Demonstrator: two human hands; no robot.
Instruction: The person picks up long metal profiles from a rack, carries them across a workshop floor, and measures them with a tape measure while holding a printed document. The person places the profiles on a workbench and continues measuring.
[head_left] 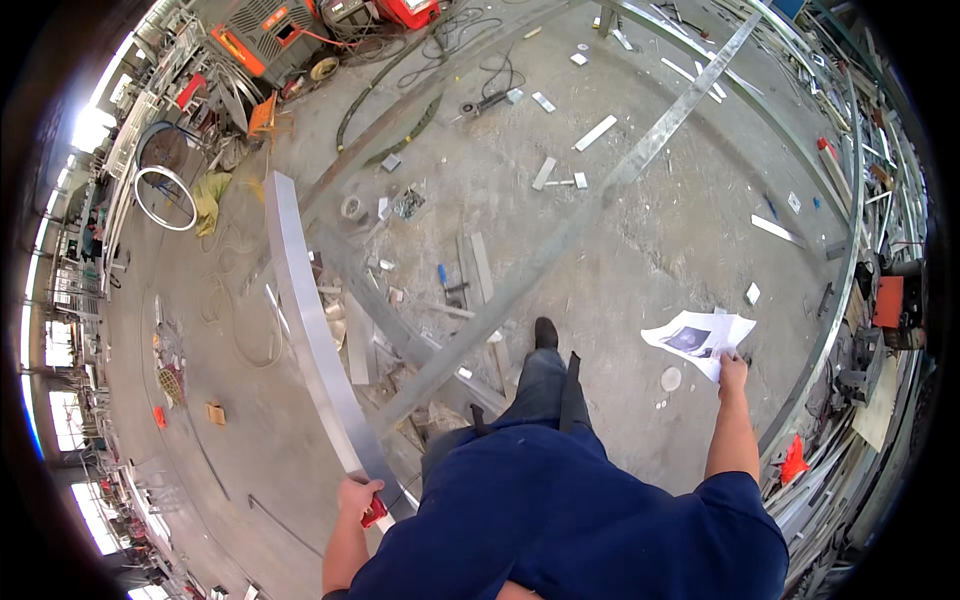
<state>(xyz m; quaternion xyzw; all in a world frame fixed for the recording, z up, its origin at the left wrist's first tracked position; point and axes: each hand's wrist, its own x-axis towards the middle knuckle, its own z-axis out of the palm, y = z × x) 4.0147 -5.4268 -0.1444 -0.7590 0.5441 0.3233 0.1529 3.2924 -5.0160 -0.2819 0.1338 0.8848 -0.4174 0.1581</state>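
A long, smooth, shiny metal bar point(303, 300) was on the left, then a gray beam point(560, 238), then bent white paper point(690, 335). The left hand point(358, 496) curled around a red thing point(374, 512) by the bar's near end; the right hand point(733, 374) pinched the paper's bottom.

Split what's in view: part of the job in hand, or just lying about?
Apparently in use:
printed sheet, in right hand
red object, in left hand
long silvery beam, beside left hand

Lying about:
crumpled yellow-green material
small tan block
white offcut strip
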